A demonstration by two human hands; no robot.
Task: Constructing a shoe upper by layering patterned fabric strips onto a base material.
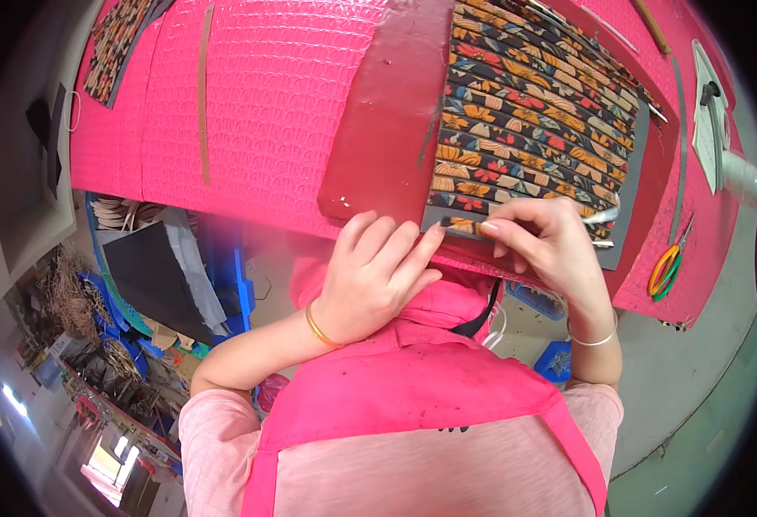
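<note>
The left hand (383, 274), at the centre of the frame, is loosely spread, palm down, its thumb apart from the fingers; the index fingertip touches the left end of a floral strip (463, 226). The right hand (544, 237), just right of it, is pinched narrow, thumb and forefinger closed on that strip; its other fingers curl under. A white piece shows beyond its knuckles, but I cannot tell what it is.

The strip lies along the lower edge of a grey sheet (627, 246), right of centre. It is dark, with orange and tan print. Above it, similar strips (534, 129) run side by side in close rows up to the top of the frame, with red, orange and cream flowers on black. The sheet rests on a dark red board (365, 146).

At left, below the table (258, 95), a blue bin (245, 293) stands beside black and grey sheets (159, 280). At lower right, a small blue tray (556, 360) holds bits too small to tell.
</note>
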